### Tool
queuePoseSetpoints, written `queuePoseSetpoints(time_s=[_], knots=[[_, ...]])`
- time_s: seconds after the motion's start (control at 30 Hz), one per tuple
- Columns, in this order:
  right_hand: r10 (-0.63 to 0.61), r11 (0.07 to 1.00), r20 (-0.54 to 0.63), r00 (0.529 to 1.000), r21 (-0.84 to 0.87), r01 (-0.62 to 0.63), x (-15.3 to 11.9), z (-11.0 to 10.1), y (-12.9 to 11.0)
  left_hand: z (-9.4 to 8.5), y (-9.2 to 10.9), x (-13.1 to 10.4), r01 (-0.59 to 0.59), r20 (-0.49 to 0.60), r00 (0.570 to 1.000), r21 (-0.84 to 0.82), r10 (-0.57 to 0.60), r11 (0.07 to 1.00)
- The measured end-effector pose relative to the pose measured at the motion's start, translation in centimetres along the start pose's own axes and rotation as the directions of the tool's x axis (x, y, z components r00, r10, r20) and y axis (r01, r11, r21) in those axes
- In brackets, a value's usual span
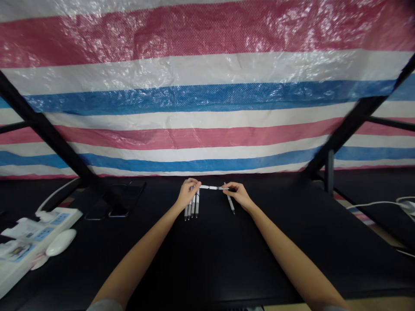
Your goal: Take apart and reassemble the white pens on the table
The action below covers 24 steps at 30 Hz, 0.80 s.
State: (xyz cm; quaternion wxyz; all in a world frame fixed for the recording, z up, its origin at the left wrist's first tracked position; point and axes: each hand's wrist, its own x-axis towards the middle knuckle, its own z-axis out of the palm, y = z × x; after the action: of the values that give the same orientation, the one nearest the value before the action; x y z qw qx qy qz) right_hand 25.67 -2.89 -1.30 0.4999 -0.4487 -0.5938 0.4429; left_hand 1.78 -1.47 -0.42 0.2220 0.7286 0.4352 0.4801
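Observation:
A white and grey pen (210, 187) is held level between my two hands, above the black table (207, 259). My left hand (188, 191) pinches its left end, and my right hand (237, 194) pinches its grey right end. Under and beside my left hand lie several similar pens (191, 208) side by side, grey ends toward me, their far ends partly hidden by the hand. One more pen (230, 203) lies slanted just left of my right hand, its upper part partly behind the fingers.
On the left are a white power strip (48, 233) with plugs, a white oval object (61, 242) and dark flat devices (119, 203). Black frame bars (346, 129) rise at both sides before a striped plastic sheet (207, 138). White cables (372, 203) run at right.

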Motion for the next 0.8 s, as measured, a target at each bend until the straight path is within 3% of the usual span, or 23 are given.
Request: queuePoseSetpoints(time_s=[0.23, 0.43, 0.8], knots=[[0.002, 1.0, -0.014, 1.0, 0.006, -0.002, -0.12, 0.07, -0.32, -0.11, -0.06, 0.02, 0.073, -0.05, 0.995, -0.153, -0.082, 0.986], [0.028, 0.998, -0.053, 0.998, 0.061, -0.025, -0.14, 0.13, -0.41, -0.41, -0.45, 0.16, 0.186, -0.094, 0.969, -0.327, -0.227, 0.926], [0.038, 0.995, -0.08, 0.996, 0.1, -0.03, -0.09, 0.11, -0.43, -0.79, -0.73, 0.23, 0.203, -0.251, 0.91, -0.426, -0.33, 0.882]])
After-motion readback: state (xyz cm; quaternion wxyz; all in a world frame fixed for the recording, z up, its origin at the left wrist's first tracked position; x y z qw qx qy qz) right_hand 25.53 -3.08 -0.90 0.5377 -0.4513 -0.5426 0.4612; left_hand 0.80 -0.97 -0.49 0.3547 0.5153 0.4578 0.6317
